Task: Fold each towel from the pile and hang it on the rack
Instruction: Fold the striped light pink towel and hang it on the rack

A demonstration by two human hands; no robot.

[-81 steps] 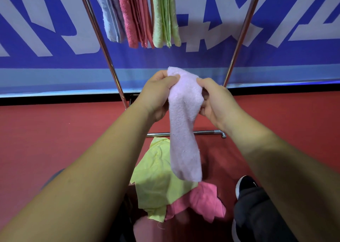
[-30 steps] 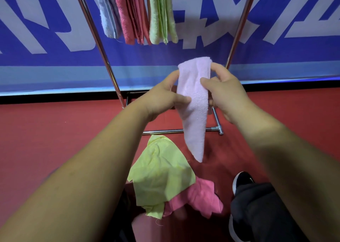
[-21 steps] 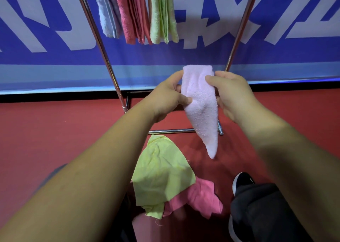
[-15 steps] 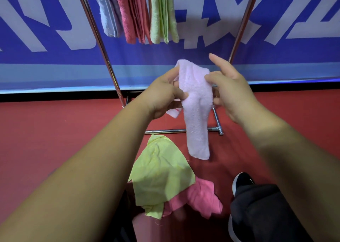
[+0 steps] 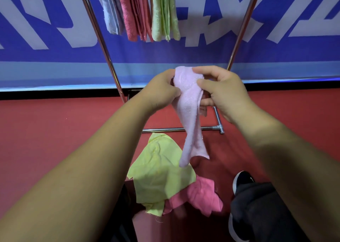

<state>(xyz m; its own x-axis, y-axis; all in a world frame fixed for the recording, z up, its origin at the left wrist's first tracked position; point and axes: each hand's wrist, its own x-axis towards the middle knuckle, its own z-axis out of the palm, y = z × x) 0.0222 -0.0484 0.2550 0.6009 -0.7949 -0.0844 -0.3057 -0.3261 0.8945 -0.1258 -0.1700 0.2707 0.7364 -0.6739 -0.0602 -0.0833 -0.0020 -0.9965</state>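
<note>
Three folded towels (image 5: 141, 12) hang on the rack (image 5: 103, 45); both left hand (image 5: 161, 91) and right hand (image 5: 222, 92) pinch a lilac towel (image 5: 189, 113) mid-fold — yellow towel (image 5: 160, 172) and pink towel (image 5: 198, 195) remain piled.

Far wall: blue banner (image 5: 202, 56) bearing huge white strokes of lettering, cropped by the top edge and partly hidden behind towels (image 5: 139, 12) hung on the rack (image 5: 102, 45); not one whole character legible. Lettering running the banner's full width, left to right. Near right: black shoe (image 5: 239, 184) with a small white mark on its side, perhaps a brand logo, too small to name. No other words, numbers or labels readable anywhere.
</note>
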